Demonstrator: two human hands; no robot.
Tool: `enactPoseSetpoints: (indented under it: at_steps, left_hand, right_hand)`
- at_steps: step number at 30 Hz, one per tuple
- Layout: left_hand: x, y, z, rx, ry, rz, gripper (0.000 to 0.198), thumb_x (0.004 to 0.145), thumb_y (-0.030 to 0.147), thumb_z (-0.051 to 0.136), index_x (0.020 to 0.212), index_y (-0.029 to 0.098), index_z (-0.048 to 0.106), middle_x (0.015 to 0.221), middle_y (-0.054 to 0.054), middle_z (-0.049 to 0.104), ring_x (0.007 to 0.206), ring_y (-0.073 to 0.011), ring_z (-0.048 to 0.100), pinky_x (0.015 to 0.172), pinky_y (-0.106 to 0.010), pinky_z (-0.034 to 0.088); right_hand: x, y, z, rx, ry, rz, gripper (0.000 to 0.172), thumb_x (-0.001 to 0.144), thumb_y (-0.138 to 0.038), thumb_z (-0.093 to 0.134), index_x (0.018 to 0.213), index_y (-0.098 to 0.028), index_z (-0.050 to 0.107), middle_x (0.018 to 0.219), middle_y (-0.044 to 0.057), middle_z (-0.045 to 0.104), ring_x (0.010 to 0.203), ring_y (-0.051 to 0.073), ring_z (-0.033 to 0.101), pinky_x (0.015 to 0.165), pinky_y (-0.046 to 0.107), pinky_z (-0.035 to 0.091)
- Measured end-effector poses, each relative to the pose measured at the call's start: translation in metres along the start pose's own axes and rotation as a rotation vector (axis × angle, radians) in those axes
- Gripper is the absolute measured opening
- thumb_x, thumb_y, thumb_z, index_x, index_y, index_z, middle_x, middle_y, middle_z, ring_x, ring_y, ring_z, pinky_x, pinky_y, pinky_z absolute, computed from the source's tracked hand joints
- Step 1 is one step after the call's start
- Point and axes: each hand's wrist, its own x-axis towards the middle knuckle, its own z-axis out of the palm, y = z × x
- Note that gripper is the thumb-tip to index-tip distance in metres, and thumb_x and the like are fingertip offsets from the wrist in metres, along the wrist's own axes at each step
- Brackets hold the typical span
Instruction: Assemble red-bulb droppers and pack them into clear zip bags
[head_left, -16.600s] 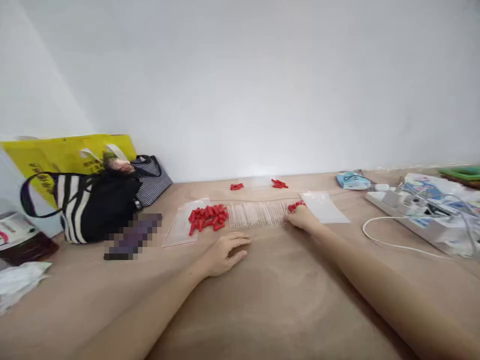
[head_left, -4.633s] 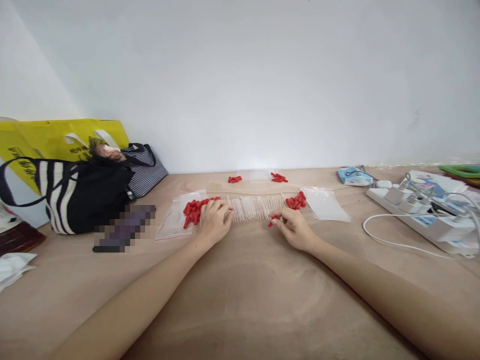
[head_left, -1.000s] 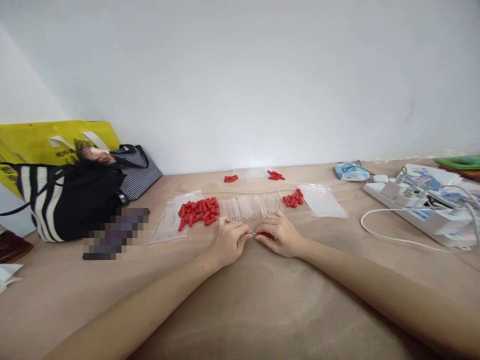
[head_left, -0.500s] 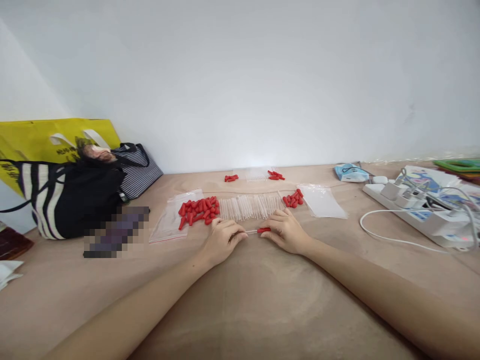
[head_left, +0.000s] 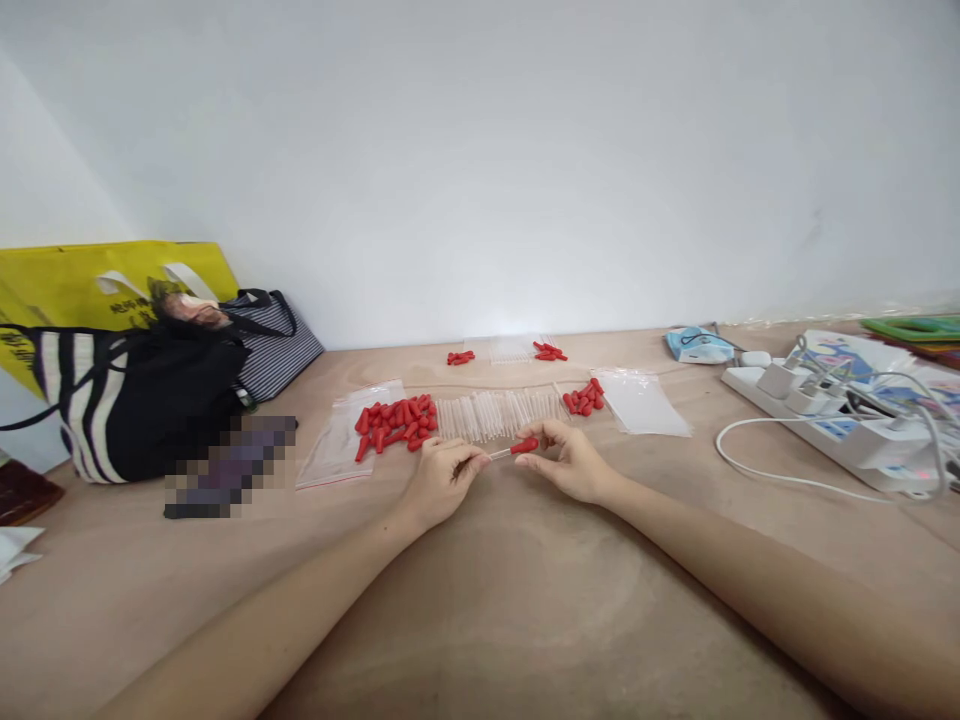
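My left hand (head_left: 444, 477) pinches a thin clear dropper tube (head_left: 500, 455) between thumb and fingertips. On the tube's right end sits a red rubber bulb (head_left: 524, 446). Around that bulb, my right hand (head_left: 564, 462) has its thumb and fingers parted; whether a fingertip still touches it I cannot tell. Just behind the hands lies a row of clear tubes (head_left: 487, 412). A large pile of red bulbs (head_left: 397, 420) rests on a clear zip bag (head_left: 330, 440) to the left, and a smaller pile of red bulbs (head_left: 585, 398) lies to the right.
Near the wall are more tubes (head_left: 514, 348) with red bulbs (head_left: 550, 351) on them. A white zip bag (head_left: 646, 402) lies right of the row. Further right are a blue mask (head_left: 701, 345) and a power strip (head_left: 817, 420) with cables. Bags (head_left: 150, 390) stand at left.
My right hand's fingers have loosened and spread from the red bulb, which now shows in full on the tube. The tube's right end has tilted up slightly. My left hand keeps its pinch.
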Motion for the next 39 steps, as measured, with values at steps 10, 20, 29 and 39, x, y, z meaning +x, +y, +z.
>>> enactPoseSetpoints:
  at_steps: [10,20,29,39]
  left_hand:
    - [0.001,0.007,0.0,-0.09,-0.018,0.029,0.019,0.083,0.029,0.047,0.078,0.019,0.063,0.074,0.0,0.065,0.071,-0.0148,0.057,0.072,-0.029,0.036]
    - [0.004,-0.007,0.0,0.121,0.069,-0.146,0.01,0.077,0.024,0.053,0.077,0.023,0.063,0.076,0.001,0.064,0.079,-0.0193,0.054,0.079,-0.04,0.029]
    - [0.005,-0.015,-0.005,0.27,0.152,-0.188,0.009,0.075,0.023,0.055,0.073,0.023,0.064,0.078,-0.001,0.061,0.079,-0.0202,0.051,0.075,-0.039,0.028]
    - [0.005,-0.015,-0.005,0.271,0.118,-0.172,0.01,0.073,0.026,0.057,0.065,0.019,0.058,0.076,-0.001,0.058,0.081,-0.0209,0.049,0.075,-0.038,0.028]
  right_hand:
    - [0.023,-0.001,-0.002,0.455,0.226,0.244,0.037,0.067,-0.044,0.056,0.094,-0.018,0.053,0.066,-0.002,0.055,0.056,0.009,0.048,0.057,0.023,0.039]
    - [0.035,0.087,-0.112,-0.642,0.358,0.553,0.035,0.076,-0.04,0.044,0.087,-0.015,0.067,0.074,0.009,0.067,0.069,0.019,0.059,0.057,0.024,0.037]
    - [0.033,0.084,-0.104,-0.809,0.309,0.541,0.034,0.076,-0.039,0.045,0.083,-0.015,0.068,0.079,0.009,0.067,0.073,0.02,0.059,0.058,0.025,0.035]
    - [0.056,0.056,-0.07,-0.8,0.116,0.411,0.031,0.069,-0.044,0.052,0.083,-0.02,0.066,0.087,0.006,0.062,0.083,0.019,0.054,0.071,0.026,0.036]
